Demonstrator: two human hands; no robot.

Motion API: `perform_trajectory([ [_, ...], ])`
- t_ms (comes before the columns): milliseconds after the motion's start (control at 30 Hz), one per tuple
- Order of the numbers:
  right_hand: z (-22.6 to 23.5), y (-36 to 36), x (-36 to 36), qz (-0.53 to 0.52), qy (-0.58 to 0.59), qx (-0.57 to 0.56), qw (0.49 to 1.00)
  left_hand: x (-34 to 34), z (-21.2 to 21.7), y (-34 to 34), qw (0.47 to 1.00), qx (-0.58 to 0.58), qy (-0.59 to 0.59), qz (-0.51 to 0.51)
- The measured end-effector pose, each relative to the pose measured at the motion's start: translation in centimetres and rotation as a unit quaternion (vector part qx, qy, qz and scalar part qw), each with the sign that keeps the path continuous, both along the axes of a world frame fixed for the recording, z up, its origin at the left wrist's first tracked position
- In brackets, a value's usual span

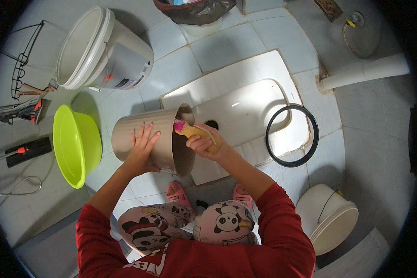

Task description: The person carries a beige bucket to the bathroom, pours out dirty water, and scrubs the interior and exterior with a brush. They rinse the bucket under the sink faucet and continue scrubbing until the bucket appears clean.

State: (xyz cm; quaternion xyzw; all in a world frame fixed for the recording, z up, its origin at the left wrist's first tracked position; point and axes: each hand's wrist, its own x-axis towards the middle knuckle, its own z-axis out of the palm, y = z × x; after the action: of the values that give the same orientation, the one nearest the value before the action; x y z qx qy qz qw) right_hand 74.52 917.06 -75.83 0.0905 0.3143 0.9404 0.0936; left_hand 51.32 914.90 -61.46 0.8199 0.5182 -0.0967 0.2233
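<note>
One squat toilet in tiled floor.

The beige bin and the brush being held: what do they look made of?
The beige bin, steadied by the left hand, looks like matte plastic: even colour, fine ribbing, thin rim. The brush in the right hand looks like plastic too, with a smooth yellowish handle and pink bristles; it could be something else.

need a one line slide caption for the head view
Left hand steadies a tilted beige bin over a squat toilet while right hand holds a brush at its rim.
</note>
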Motion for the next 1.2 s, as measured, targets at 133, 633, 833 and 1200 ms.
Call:
perform_trajectory([
  [133, 2.5, -3.3, -0.4, 0.077, -0.028, 0.115, 0.99, -0.8, -0.1, 0.5, 1.0, -0.01, 0.006, -0.014],
  [633, 0.1, 7.8, 4.7, -0.238, -0.433, 0.824, -0.276, 0.3, 0.9, 5.4, 0.994, -0.096, 0.009, -0.058],
  [833, -3.0, 7.9, 5.7, -0.177, -0.457, 0.839, -0.237, 0.0, -0.1, 5.1, 0.994, -0.07, 0.032, -0.072],
  [1200, -3.1, -3.4, -0.3, 0.056, -0.411, 0.904, 0.106, -4.6, 1.2, -0.4, 0.999, -0.017, -0.007, -0.026],
])
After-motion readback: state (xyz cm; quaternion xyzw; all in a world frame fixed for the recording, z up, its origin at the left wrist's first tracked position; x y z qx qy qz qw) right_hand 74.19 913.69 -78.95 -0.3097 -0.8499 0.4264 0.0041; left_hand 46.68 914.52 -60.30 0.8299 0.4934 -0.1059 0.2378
